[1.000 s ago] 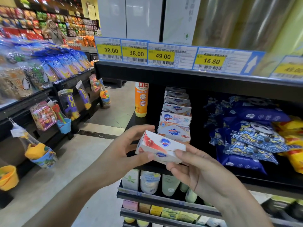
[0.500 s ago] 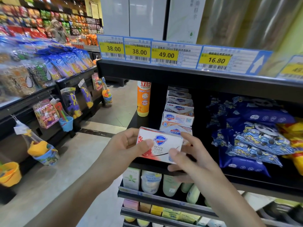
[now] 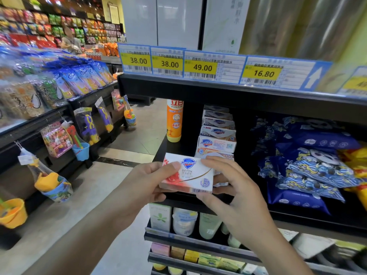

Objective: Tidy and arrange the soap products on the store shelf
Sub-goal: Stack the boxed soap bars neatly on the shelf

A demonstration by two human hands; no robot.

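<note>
While held: the Safeguard soap box (image 3: 187,175) sits between both hands, printed face up, just in front of the black shelf's (image 3: 218,90) left front corner.
Left hand (image 3: 147,183): grips the box's left end, thumb on top, fingers beneath.
Right hand (image 3: 236,193): fingers curled over the box's right end, thumb at its near edge.
Behind the box: a stack of Safeguard soap boxes (image 3: 217,133) stands near the shelf's left edge.
Left of the stack: an upright orange bottle (image 3: 174,120).
Right side of shelf: blue packets (image 3: 309,165) piled together.
</note>
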